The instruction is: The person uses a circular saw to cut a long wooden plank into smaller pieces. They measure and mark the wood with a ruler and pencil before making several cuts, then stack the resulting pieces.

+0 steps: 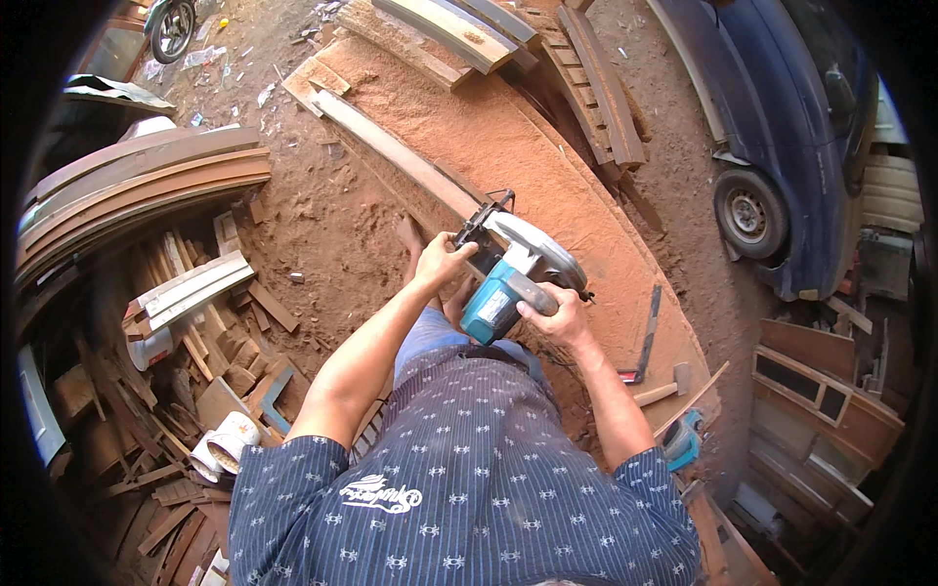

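Both hands clamped on saw [516, 275]: L hand [443, 262] front, R hand [552, 317] rear grip. Plank [396, 151] long axis runs 11 o'clock from saw; L nearer.

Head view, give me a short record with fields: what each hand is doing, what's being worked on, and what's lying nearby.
left hand: left hand grips the front of the circular saw
right hand: right hand holds the saw's rear handle
workpiece: long plank under the saw, on a sawdust-covered bench
on bench: hammer, steel square
left side: scrap wood pile, curved boards
right side: blue vehicle
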`<state>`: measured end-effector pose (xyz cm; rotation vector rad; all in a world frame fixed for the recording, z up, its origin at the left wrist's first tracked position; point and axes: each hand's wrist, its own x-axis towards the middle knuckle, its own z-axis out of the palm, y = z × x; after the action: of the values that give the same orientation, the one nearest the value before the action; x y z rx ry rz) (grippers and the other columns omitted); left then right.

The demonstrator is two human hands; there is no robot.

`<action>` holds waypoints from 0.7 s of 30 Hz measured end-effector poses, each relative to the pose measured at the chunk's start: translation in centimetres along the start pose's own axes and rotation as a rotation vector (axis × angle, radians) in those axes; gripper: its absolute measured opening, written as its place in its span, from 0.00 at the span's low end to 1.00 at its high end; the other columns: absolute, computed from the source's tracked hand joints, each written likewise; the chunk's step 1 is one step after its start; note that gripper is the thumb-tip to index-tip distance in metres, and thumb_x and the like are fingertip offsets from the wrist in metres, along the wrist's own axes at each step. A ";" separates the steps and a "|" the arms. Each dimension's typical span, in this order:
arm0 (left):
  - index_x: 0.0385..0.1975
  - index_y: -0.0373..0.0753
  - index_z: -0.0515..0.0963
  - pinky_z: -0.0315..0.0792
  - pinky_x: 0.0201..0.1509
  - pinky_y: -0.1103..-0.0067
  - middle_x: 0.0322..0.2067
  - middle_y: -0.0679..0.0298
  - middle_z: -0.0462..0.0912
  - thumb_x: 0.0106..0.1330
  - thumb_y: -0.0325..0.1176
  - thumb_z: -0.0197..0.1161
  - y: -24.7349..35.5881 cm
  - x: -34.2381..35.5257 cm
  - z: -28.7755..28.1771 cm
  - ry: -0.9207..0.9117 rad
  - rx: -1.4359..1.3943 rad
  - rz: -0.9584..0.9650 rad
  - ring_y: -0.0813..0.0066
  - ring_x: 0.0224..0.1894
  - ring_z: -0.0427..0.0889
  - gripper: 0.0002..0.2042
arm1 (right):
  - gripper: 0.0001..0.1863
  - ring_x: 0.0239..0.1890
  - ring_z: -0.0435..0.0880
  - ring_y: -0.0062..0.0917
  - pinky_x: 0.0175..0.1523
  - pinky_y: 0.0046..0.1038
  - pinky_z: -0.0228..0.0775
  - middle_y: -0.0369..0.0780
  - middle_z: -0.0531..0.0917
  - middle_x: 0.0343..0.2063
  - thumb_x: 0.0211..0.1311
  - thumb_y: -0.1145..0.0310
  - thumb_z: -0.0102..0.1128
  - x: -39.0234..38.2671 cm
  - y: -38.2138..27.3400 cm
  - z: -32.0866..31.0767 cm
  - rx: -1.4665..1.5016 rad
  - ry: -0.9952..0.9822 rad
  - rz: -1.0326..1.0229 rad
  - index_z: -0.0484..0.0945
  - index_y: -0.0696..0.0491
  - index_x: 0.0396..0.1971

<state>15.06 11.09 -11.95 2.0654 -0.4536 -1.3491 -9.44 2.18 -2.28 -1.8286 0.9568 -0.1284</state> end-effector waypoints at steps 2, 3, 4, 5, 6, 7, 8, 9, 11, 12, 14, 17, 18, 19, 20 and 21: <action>0.58 0.38 0.74 0.78 0.49 0.71 0.40 0.52 0.86 0.59 0.53 0.71 0.4 0.1 -0.2 -0.038 0.017 -0.032 0.65 0.42 0.86 0.32 | 0.21 0.34 0.89 0.32 0.41 0.31 0.79 0.46 0.89 0.31 0.55 0.54 0.73 0.1 -0.8 -0.1 0.005 -0.006 0.005 0.85 0.56 0.40; 0.59 0.39 0.73 0.77 0.52 0.69 0.42 0.50 0.86 0.59 0.53 0.71 0.4 0.2 -0.3 -0.057 0.028 -0.048 0.63 0.45 0.86 0.33 | 0.21 0.34 0.89 0.33 0.41 0.31 0.79 0.46 0.88 0.31 0.55 0.55 0.73 0.1 -1.4 -0.1 0.009 -0.009 0.007 0.85 0.56 0.40; 0.61 0.39 0.72 0.76 0.55 0.69 0.45 0.49 0.85 0.59 0.52 0.70 -0.1 0.3 -0.1 -0.022 0.067 0.004 0.60 0.48 0.85 0.33 | 0.21 0.34 0.89 0.33 0.40 0.31 0.79 0.46 0.88 0.30 0.55 0.55 0.73 0.1 -1.7 -0.1 -0.002 -0.009 0.001 0.84 0.56 0.39; 0.62 0.40 0.71 0.75 0.58 0.68 0.47 0.47 0.85 0.60 0.52 0.68 -0.6 0.6 0.2 0.013 0.106 0.056 0.58 0.51 0.84 0.34 | 0.20 0.33 0.89 0.34 0.40 0.32 0.79 0.47 0.88 0.30 0.55 0.55 0.73 0.1 -1.8 -0.1 -0.012 -0.008 -0.004 0.84 0.57 0.39; 0.64 0.40 0.70 0.74 0.61 0.67 0.50 0.45 0.84 0.60 0.52 0.67 -0.2 0.4 0.2 0.046 0.148 0.110 0.55 0.54 0.84 0.34 | 0.20 0.33 0.89 0.35 0.40 0.32 0.79 0.48 0.88 0.30 0.55 0.56 0.73 0.1 -1.9 -0.1 -0.020 -0.004 -0.009 0.84 0.57 0.38; 0.66 0.39 0.68 0.71 0.64 0.68 0.54 0.45 0.81 0.61 0.50 0.67 0.2 0.3 0.1 0.015 0.136 0.087 0.56 0.57 0.81 0.35 | 0.20 0.33 0.89 0.36 0.39 0.33 0.79 0.48 0.88 0.29 0.55 0.56 0.72 0.2 -2.0 -0.2 -0.035 -0.009 -0.011 0.83 0.57 0.38; 0.68 0.37 0.65 0.69 0.66 0.69 0.58 0.45 0.79 0.62 0.48 0.66 0.6 0.3 0.1 -0.016 0.125 0.064 0.56 0.61 0.78 0.37 | 0.19 0.32 0.89 0.37 0.39 0.33 0.79 0.48 0.87 0.29 0.55 0.56 0.72 0.3 -2.1 -0.3 -0.050 -0.013 -0.013 0.83 0.57 0.37; 0.71 0.35 0.62 0.66 0.69 0.70 0.61 0.45 0.76 0.63 0.46 0.65 1.2 0.0 -0.2 -0.042 0.111 0.039 0.57 0.65 0.75 0.38 | 0.19 0.32 0.89 0.37 0.38 0.34 0.79 0.49 0.87 0.29 0.56 0.56 0.72 0.3 -2.4 -0.4 -0.065 -0.022 -0.019 0.83 0.57 0.36; 0.72 0.35 0.59 0.65 0.70 0.71 0.64 0.45 0.74 0.63 0.43 0.64 -0.6 1.3 0.8 -0.030 0.030 0.094 0.57 0.66 0.74 0.38 | 0.19 0.32 0.89 0.39 0.38 0.35 0.78 0.50 0.87 0.28 0.56 0.57 0.72 0.3 -2.7 -0.5 -0.062 -0.027 -0.025 0.82 0.57 0.36; 0.73 0.35 0.58 0.64 0.71 0.72 0.65 0.45 0.72 0.63 0.41 0.63 -0.5 1.4 0.9 -0.026 -0.008 0.122 0.57 0.67 0.73 0.39 | 0.18 0.32 0.88 0.40 0.37 0.35 0.78 0.50 0.86 0.28 0.56 0.57 0.72 0.3 -2.7 -0.5 -0.060 -0.027 -0.026 0.82 0.57 0.35; 0.74 0.36 0.57 0.63 0.72 0.72 0.66 0.45 0.71 0.64 0.40 0.63 -0.7 1.5 1.0 -0.039 -0.035 0.116 0.58 0.68 0.72 0.38 | 0.19 0.32 0.88 0.40 0.38 0.35 0.78 0.50 0.86 0.28 0.56 0.57 0.72 0.3 -2.4 -0.5 -0.069 -0.040 -0.030 0.82 0.58 0.35; 0.74 0.36 0.57 0.64 0.71 0.73 0.66 0.46 0.72 0.64 0.39 0.63 -1.0 1.5 1.0 -0.045 -0.047 0.117 0.60 0.66 0.73 0.38 | 0.19 0.33 0.89 0.39 0.39 0.34 0.78 0.50 0.87 0.29 0.55 0.57 0.72 0.4 -2.7 -0.4 -0.085 -0.053 -0.010 0.82 0.58 0.37; 0.74 0.36 0.58 0.65 0.70 0.74 0.65 0.47 0.73 0.64 0.39 0.63 -0.9 1.5 0.9 -0.043 -0.048 0.121 0.61 0.66 0.74 0.38 | 0.19 0.33 0.89 0.38 0.39 0.34 0.79 0.49 0.87 0.29 0.55 0.57 0.72 0.5 -2.9 -0.4 -0.091 -0.056 -0.001 0.82 0.58 0.37; 0.74 0.38 0.58 0.68 0.66 0.74 0.61 0.48 0.76 0.63 0.40 0.63 -0.9 1.5 0.9 -0.043 -0.065 0.114 0.63 0.61 0.77 0.39 | 0.20 0.34 0.89 0.38 0.40 0.34 0.79 0.49 0.87 0.29 0.55 0.57 0.73 0.5 -2.8 -0.4 -0.060 -0.034 -0.019 0.82 0.58 0.38; 0.74 0.41 0.59 0.71 0.62 0.75 0.56 0.49 0.80 0.62 0.42 0.64 -0.8 1.5 0.9 -0.043 -0.082 0.107 0.65 0.57 0.80 0.39 | 0.20 0.34 0.89 0.37 0.40 0.33 0.79 0.49 0.87 0.30 0.55 0.57 0.73 0.4 -2.5 -0.2 -0.029 -0.013 -0.036 0.83 0.58 0.39; 0.74 0.43 0.60 0.74 0.58 0.75 0.52 0.50 0.83 0.62 0.44 0.64 -0.9 1.4 0.9 -0.042 -0.098 0.099 0.68 0.52 0.83 0.39 | 0.21 0.34 0.90 0.37 0.40 0.33 0.79 0.48 0.88 0.30 0.55 0.57 0.73 0.4 -2.4 -0.1 0.003 0.008 -0.054 0.83 0.59 0.40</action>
<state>14.84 10.62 -13.78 1.9139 -0.4911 -1.3319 -7.89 2.24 -0.44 -1.8528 0.9129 -0.1700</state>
